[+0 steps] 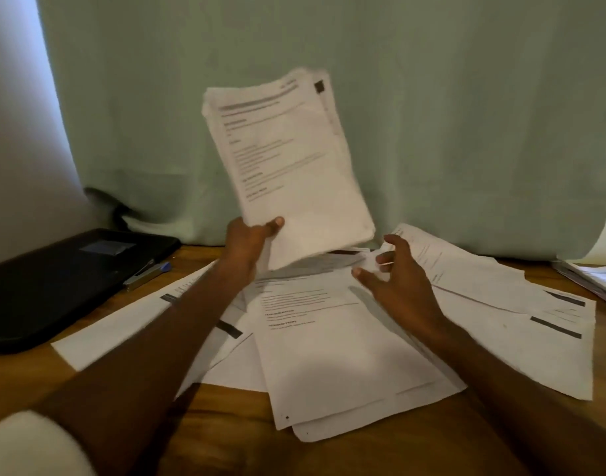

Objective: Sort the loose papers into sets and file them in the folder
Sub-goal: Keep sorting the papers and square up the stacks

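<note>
Head view. We see the left hand (250,243) holding a stack of printed sheets (289,166) upright above the wooden table (226,427), thumb clamped over the front of the stack's lower left corner and the other fingers hidden behind it. The right hand (396,273) hovers just beside the stack's lower right corner with its fingers spread apart and slightly bent, holding nothing.

Progress, as we judge it: sorting is under way but far from finished. 1 set appears gathered in the raised stack, while many loose papers (329,345) lie overlapping and fanned out across the table beneath both hands, some reaching toward the right edge. A black folder (54,280) lies closed at the left of the table, well apart from the stack, and we see nothing filed in it. A pen (147,273) rests against its near right edge. A further pile of documents (597,280) shows partly at the far right.

Writing: the sheets carry printed headings, body lines and dark bars, but motion blur and distance leave no word legible to us. No brand or label can be read on the folder.
</note>
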Demonstrator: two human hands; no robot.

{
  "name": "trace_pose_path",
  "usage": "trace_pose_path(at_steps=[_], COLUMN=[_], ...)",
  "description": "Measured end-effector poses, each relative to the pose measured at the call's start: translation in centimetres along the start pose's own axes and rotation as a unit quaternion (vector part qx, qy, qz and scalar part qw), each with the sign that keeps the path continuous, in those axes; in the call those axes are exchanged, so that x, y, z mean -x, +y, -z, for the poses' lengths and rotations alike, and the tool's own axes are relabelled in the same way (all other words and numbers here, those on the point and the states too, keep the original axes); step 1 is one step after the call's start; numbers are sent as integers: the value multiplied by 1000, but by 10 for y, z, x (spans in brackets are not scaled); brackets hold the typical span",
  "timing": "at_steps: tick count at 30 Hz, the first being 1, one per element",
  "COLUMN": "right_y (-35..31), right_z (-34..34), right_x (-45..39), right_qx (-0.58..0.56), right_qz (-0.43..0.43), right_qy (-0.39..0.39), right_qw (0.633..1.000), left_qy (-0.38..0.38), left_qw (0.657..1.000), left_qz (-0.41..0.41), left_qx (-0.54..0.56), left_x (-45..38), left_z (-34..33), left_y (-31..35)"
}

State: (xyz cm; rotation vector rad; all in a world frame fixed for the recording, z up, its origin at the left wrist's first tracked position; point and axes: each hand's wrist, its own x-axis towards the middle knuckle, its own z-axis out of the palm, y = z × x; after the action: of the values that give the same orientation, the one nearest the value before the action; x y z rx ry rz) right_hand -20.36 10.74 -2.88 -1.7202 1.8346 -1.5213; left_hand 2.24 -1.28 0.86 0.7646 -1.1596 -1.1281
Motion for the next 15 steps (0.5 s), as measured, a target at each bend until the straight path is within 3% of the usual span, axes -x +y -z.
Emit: trace_pose_path(at_steps=[2, 5, 9, 11, 15], right_y=[1, -14, -9, 1, 18], right_z=[-6, -15, -26, -20, -5], right_x=[5, 16, 21, 16, 4], right_qx=[85, 127, 218, 234, 246], right_qz=[112, 250, 182, 157, 145], right_qy=[-71, -231, -369, -359, -276], right_qw=[988, 932, 885, 890, 918], left_qy=[36, 64, 76, 62, -8], left_qw=[999, 996, 988, 984, 988], left_qz=[20, 45, 134, 168, 145], left_qx=[-7, -38, -9, 22, 58], left_x=[-12, -13, -6, -7, -14], left_z=[26, 67, 98, 97, 85], left_y=[13, 11, -7, -6, 2])
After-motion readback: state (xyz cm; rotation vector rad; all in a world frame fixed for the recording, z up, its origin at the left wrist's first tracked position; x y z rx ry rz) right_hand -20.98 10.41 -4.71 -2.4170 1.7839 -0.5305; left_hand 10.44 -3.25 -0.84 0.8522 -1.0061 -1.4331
